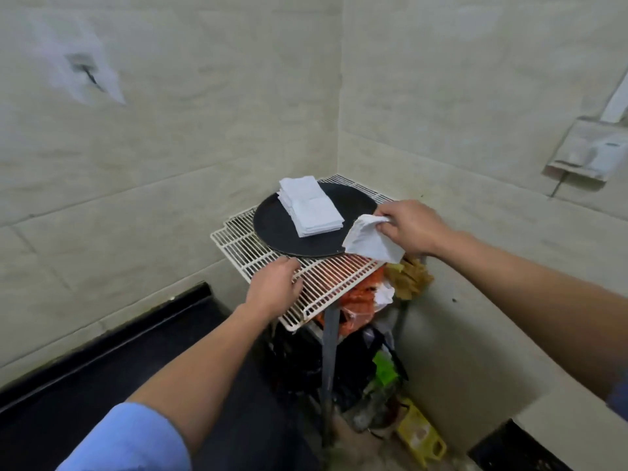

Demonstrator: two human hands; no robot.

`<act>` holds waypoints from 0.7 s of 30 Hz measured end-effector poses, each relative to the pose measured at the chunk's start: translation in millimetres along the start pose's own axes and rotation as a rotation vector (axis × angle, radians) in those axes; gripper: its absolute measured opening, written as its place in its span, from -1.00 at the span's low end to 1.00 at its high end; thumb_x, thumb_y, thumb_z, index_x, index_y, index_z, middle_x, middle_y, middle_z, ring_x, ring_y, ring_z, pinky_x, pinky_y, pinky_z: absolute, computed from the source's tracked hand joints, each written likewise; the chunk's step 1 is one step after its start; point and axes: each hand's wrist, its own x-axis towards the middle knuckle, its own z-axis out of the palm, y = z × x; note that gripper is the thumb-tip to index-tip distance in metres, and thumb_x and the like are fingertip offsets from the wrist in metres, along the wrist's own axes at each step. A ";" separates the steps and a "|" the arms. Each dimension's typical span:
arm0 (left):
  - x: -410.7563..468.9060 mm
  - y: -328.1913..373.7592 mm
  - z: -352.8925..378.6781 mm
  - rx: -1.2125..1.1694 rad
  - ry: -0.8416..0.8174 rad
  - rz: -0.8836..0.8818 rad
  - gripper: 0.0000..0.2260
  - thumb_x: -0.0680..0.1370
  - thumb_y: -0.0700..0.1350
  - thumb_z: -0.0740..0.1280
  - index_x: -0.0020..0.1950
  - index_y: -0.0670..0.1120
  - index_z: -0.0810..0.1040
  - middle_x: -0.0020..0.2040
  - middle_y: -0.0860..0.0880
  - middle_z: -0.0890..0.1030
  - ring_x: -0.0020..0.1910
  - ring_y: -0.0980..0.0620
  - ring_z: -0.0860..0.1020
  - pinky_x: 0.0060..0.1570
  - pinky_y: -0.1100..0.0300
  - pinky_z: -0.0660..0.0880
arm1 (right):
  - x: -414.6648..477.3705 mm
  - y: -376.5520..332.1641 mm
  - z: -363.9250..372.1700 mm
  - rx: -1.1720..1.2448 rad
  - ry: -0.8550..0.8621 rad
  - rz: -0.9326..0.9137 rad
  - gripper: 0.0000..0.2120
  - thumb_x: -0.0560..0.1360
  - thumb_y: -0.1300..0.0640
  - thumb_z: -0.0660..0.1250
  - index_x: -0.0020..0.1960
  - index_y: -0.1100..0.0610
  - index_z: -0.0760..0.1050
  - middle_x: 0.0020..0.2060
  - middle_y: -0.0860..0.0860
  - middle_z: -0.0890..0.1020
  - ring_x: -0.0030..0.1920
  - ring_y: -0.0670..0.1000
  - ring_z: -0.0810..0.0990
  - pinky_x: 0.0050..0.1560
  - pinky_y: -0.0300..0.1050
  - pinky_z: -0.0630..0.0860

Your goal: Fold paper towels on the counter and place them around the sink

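A stack of folded white paper towels (311, 207) lies on a round black tray (282, 229), which sits on a white wire rack (326, 283) in the corner. My right hand (411, 226) pinches one loose, partly folded white paper towel (370, 243) by its upper corner, so that it hangs over the tray's right edge. My left hand (275, 287) rests on the front left part of the wire rack with loosely bent fingers and holds nothing.
Beige tiled walls meet behind the rack. Under the rack is a clutter of orange bags (360, 297), a brown rag (411, 275), dark items and a yellow object (421, 436). A black counter edge (102, 341) runs at lower left. A wall-mounted holder (591, 151) is at right.
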 end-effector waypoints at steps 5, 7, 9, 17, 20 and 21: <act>41.2 4.1 4.1 0.030 -0.008 -0.100 -0.74 0.55 -0.01 0.27 0.20 -0.06 0.49 0.06 -0.04 0.53 0.03 -0.07 0.55 -0.02 0.03 0.50 | 91.1 25.1 -2.4 0.039 0.029 -0.050 -0.82 0.56 0.06 0.24 0.11 0.06 0.53 0.07 0.09 0.62 0.08 0.18 0.54 -0.12 -0.06 0.38; 59.2 -1.0 8.1 0.035 0.006 -0.142 -0.75 0.55 -0.02 0.26 0.20 -0.06 0.49 0.04 -0.03 0.53 0.00 -0.05 0.55 -0.04 0.05 0.51 | 125.7 29.8 1.7 0.060 0.025 -0.071 -0.83 0.56 0.06 0.24 0.10 0.06 0.53 0.06 0.08 0.62 0.07 0.18 0.54 -0.09 -0.03 0.40; 77.5 -8.2 14.2 0.043 0.012 -0.178 -0.75 0.55 -0.02 0.26 0.19 -0.06 0.49 0.03 -0.03 0.52 -0.01 -0.04 0.54 -0.04 0.05 0.51 | 157.6 32.0 7.4 0.079 0.014 -0.095 -0.83 0.56 0.05 0.24 0.08 0.06 0.53 0.05 0.08 0.61 0.07 0.18 0.54 -0.08 -0.03 0.41; 146.4 -38.0 41.0 0.002 0.014 -0.295 -0.76 0.56 -0.01 0.26 0.18 -0.06 0.47 0.05 -0.04 0.50 0.03 -0.07 0.50 -0.02 0.05 0.44 | 255.2 29.2 48.4 0.079 -0.065 -0.240 -0.84 0.54 0.09 0.22 0.04 0.08 0.54 0.00 0.03 0.60 0.02 0.13 0.53 -0.17 -0.09 0.30; 158.9 -44.0 50.7 -0.005 -0.003 -0.330 -0.75 0.56 -0.01 0.25 0.19 -0.07 0.48 0.06 -0.05 0.51 0.05 -0.07 0.49 0.01 0.03 0.45 | 282.9 29.2 66.3 0.076 -0.147 -0.276 -0.84 0.54 0.10 0.23 0.07 0.07 0.53 0.01 0.01 0.59 0.03 0.12 0.53 -0.15 -0.09 0.33; 161.8 -45.7 54.3 -0.001 -0.003 -0.337 -0.75 0.56 -0.01 0.25 0.19 -0.07 0.48 0.07 -0.05 0.52 0.07 -0.07 0.47 0.02 0.04 0.45 | 292.8 29.2 72.7 0.071 -0.186 -0.289 -0.85 0.54 0.10 0.23 0.06 0.07 0.53 0.01 0.01 0.58 0.03 0.11 0.53 -0.14 -0.08 0.36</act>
